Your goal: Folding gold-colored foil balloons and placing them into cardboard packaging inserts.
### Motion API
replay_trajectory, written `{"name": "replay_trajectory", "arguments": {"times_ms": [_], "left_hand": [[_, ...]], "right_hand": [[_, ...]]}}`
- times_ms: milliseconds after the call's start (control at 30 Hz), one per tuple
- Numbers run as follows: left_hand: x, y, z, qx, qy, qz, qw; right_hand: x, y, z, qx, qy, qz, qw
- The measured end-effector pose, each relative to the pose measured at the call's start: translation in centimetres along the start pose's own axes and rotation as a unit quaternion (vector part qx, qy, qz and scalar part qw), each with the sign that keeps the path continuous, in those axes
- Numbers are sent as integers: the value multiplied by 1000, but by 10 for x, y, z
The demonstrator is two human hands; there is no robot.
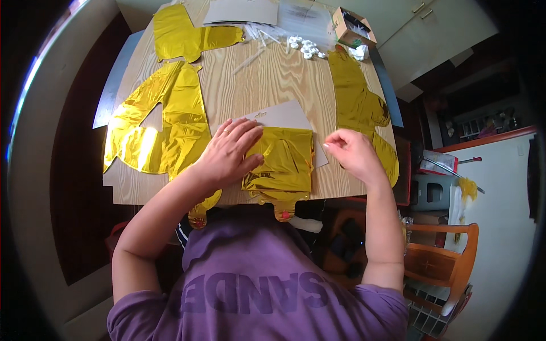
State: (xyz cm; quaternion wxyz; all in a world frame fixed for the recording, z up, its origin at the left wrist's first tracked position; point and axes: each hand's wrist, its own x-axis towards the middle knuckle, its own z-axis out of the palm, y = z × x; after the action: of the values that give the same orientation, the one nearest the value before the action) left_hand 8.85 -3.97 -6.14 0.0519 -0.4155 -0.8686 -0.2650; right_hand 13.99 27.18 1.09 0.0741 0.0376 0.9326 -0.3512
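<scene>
A gold foil balloon (282,162), folded into a rough square, lies in front of me on a white card (289,113) with a cut-out hanging hole. Its lower part, with a small tab, hangs over the table's near edge. My left hand (230,146) rests on the foil's left side, fingers stretched out and a ring on one. Just right of the folded balloon, my right hand (357,154) hovers with its fingers curled together; nothing shows between them. Beside my left forearm lies a flat gold balloon (185,119) shaped like a 4.
More flat gold balloons lie at the far left (179,34) and along the right side (358,94). At the back are cards (240,11), clear plastic straws (261,34), white ribbon rolls (307,48) and a small box (354,28). A wooden chair (435,264) stands to the right.
</scene>
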Motion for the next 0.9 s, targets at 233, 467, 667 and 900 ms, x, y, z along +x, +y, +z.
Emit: {"name": "replay_trajectory", "arguments": {"times_ms": [233,467,667,900], "left_hand": [[0,-21,-12,-39,-5,-36,999],[1,-35,-8,-62,-13,14,998],[1,-31,-15,-87,-42,-6,995],[2,-23,-7,-62,-29,-17,998]], "right_hand": [[54,1,23,-80,-65,-112,988],[65,-9,24,-113,-171,-115,972],[61,-16,25,-17,-116,-70,991],[50,-20,29,-124,-171,-97,972]]}}
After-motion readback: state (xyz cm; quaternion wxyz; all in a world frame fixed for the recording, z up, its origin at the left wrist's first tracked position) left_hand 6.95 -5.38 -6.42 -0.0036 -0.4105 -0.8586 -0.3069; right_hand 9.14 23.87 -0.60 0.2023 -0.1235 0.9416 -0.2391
